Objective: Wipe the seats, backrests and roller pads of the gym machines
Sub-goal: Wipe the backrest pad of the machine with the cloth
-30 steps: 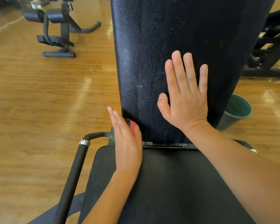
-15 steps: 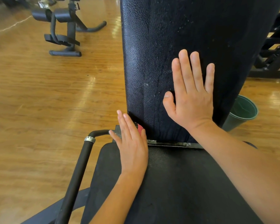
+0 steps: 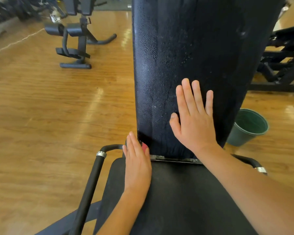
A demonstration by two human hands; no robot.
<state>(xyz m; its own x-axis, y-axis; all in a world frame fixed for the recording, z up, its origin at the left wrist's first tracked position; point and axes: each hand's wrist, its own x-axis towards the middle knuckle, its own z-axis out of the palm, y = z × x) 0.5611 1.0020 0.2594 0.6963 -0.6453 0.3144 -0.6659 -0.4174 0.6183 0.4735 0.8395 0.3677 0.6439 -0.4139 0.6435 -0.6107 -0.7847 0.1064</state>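
Pressing flat on the black backrest (image 3: 168,56), the right hand (image 3: 195,122) has its grip wide, fingers straight. Same for the left hand (image 3: 137,167), pushing something red (image 3: 144,147) into the backrest's bottom-left corner, just above the seat (image 3: 185,200).

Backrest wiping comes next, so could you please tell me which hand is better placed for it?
Probably the left hand: it presses a red item, likely the wiper, at the lower corner of the backrest. The right hand lies flat and bare on it.
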